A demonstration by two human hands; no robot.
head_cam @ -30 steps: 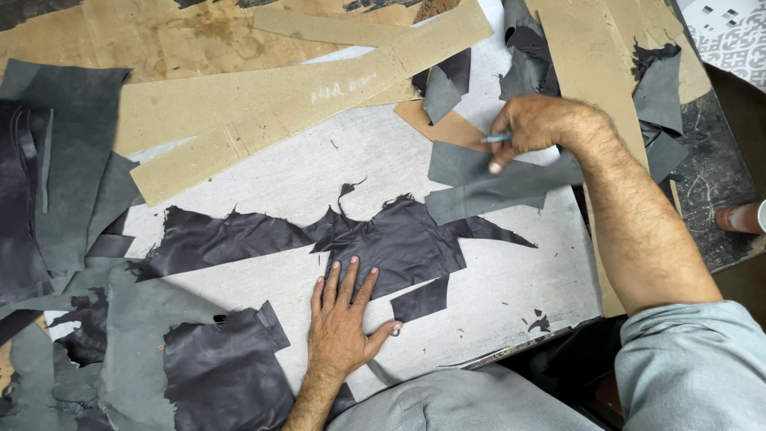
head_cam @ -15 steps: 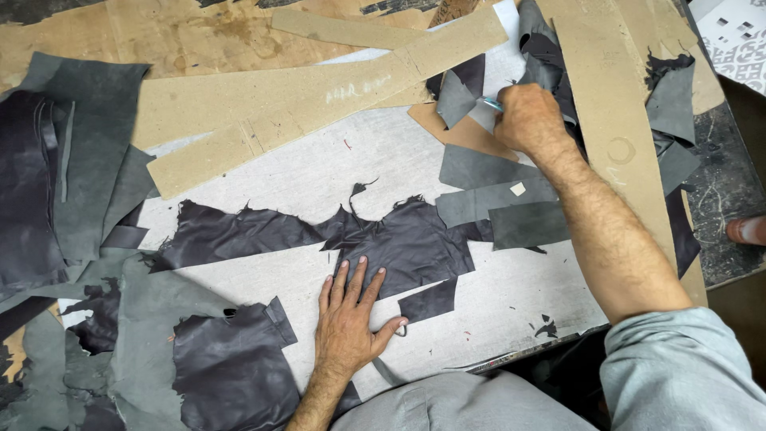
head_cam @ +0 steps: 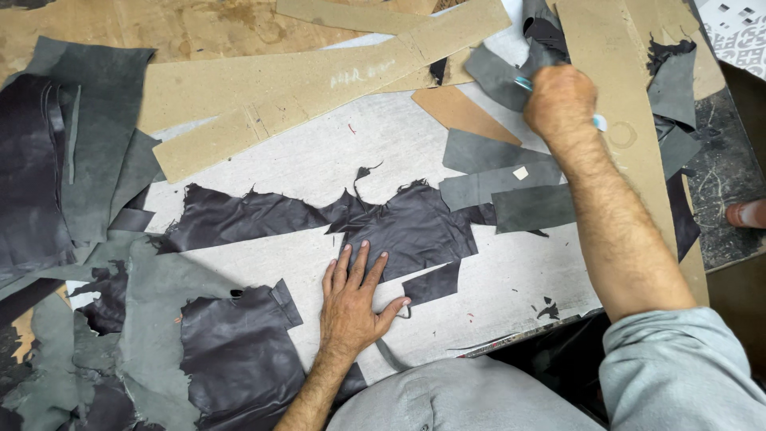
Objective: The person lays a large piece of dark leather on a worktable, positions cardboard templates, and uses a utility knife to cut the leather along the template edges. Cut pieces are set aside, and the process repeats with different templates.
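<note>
Pressing flat on the white cutting board, the left hand lies palm down with its fingers spread and the thumb splayed out to the side. Its fingertips rest on the lower edge of a ragged dark leather piece that stretches across the middle of the board. A small dark offcut lies on the board just beside the thumb.

The right hand is at the far right corner of the board, closed into a loose fist around a thin light-blue tool, whose ends stick out on either side of the fist. The knuckles face the camera, so I cannot tell how the fingertips sit on the tool. The hand hovers over a grey leather scrap lying at the board's far edge.

Between the two hands, on the right part of the board, three grey strips lie overlapping, one bearing a small pale tag. A tan cardboard triangle sits just beyond them. Long cardboard patterns run across the far side of the board, and another wide one passes under the right forearm. Heaps of dark and grey leather cover the board's left side.
</note>
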